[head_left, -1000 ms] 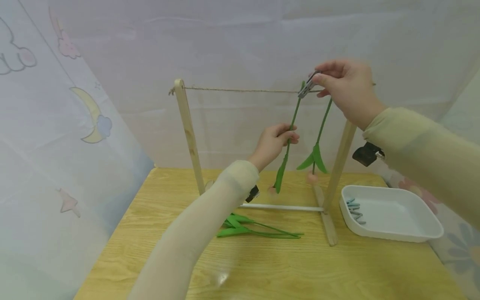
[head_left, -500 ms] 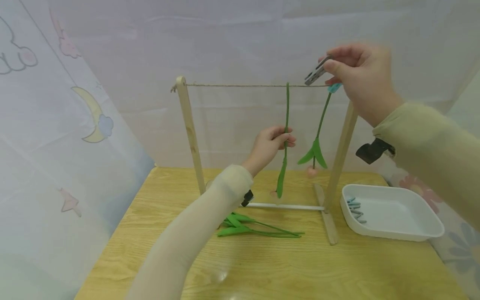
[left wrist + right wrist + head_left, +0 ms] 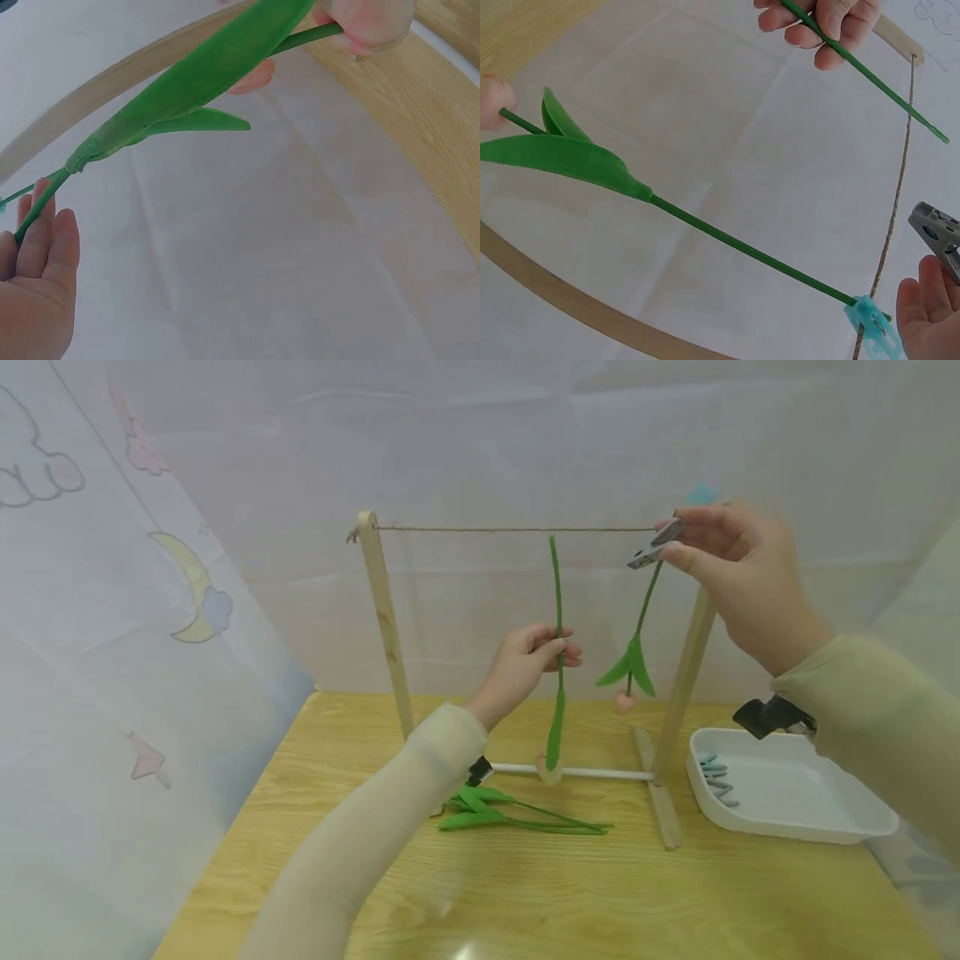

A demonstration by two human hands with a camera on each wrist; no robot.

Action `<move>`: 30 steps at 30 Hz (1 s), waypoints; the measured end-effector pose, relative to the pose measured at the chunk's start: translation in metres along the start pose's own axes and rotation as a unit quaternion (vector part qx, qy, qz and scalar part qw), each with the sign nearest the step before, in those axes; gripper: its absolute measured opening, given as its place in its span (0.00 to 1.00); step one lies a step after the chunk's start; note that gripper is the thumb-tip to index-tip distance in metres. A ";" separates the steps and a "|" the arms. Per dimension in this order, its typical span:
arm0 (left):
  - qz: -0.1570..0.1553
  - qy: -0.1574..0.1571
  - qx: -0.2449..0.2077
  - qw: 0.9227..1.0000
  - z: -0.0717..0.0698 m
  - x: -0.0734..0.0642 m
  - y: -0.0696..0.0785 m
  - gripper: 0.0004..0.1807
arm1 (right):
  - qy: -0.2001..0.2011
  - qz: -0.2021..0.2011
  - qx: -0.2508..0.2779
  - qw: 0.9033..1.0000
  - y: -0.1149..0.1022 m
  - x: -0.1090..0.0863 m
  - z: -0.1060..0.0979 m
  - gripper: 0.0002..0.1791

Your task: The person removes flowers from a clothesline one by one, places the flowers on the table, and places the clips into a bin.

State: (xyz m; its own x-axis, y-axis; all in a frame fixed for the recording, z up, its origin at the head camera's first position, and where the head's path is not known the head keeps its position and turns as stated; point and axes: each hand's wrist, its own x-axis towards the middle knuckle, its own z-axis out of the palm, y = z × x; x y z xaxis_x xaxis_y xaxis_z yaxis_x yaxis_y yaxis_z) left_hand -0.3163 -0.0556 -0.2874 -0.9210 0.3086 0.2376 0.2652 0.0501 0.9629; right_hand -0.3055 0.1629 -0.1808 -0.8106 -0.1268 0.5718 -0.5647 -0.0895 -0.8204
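Observation:
An artificial tulip [image 3: 555, 727] hangs flower-down from my left hand [image 3: 521, 664], whose thumb and fingers pinch its green stem. The stem's top end reaches the twine [image 3: 465, 529]. My right hand [image 3: 757, 572] pinches a grey clothespin [image 3: 656, 545], held to the right of that tulip and apart from its stem. Just below this clothespin in the head view, a second tulip [image 3: 637, 664] hangs flower-down. The right wrist view shows a light-blue clothespin [image 3: 870, 322] clamping its stem to the twine.
The twine runs between two wooden posts [image 3: 386, 627], joined low down by a white bar [image 3: 600, 773]. Several more tulips [image 3: 480, 810] lie on the wooden table [image 3: 525, 893] in front. A white tray [image 3: 810, 835] with several clothespins [image 3: 718, 781] stands at right.
My left hand has shifted the tulip leftward along the twine and slightly down, its stem now more upright. My right hand has drawn the grey clothespin rightward, away from that stem.

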 end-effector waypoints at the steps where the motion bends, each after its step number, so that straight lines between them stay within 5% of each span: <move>1: 0.000 0.000 -0.002 1.000 -0.001 -0.002 0.000 0.14 | 0.005 0.002 -0.006 1.000 0.001 -0.003 -0.001 0.15; 11: -0.014 -0.012 0.008 1.000 -0.004 -0.019 -0.001 0.14 | 0.030 0.030 0.004 0.999 0.020 -0.031 -0.017 0.16; 22: -0.024 -0.081 0.033 0.996 -0.003 -0.030 -0.010 0.16 | 0.070 0.072 0.020 0.995 0.046 -0.064 -0.043 0.17; 30: -0.055 -0.139 0.080 0.986 -0.004 -0.044 -0.021 0.17 | 0.080 0.087 0.002 0.993 0.068 -0.090 -0.061 0.16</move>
State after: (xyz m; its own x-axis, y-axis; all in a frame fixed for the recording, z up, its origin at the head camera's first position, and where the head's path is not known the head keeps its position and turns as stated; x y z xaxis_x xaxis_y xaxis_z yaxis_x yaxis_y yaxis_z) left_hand -0.2826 -0.0735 -0.3176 -0.8392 0.5395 0.0679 0.2306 0.2401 0.9430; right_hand -0.2804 0.2279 -0.2878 -0.9104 0.0173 0.4134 -0.4133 -0.0844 -0.9067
